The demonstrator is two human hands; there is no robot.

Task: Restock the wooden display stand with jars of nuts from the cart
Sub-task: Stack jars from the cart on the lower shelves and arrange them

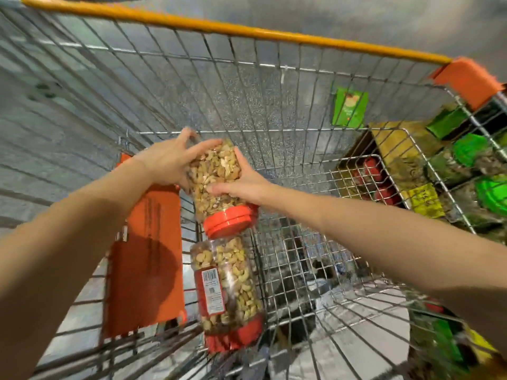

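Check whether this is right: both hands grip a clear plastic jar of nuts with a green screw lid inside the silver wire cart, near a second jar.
Only the lid colour is wrong: the head view shows a red screw lid. The left hand and right hand do grip the clear plastic jar of nuts inside the silver wire cart, near the second jar.

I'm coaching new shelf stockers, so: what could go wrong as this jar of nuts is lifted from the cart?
1. The left hand and right hand grip the upper jar by its smooth clear wall, with its red lid nearest the person. A slip could drop it onto the lower jar lying just past the lid.
2. The lower jar lies on its side in the cart, so it may roll if knocked.
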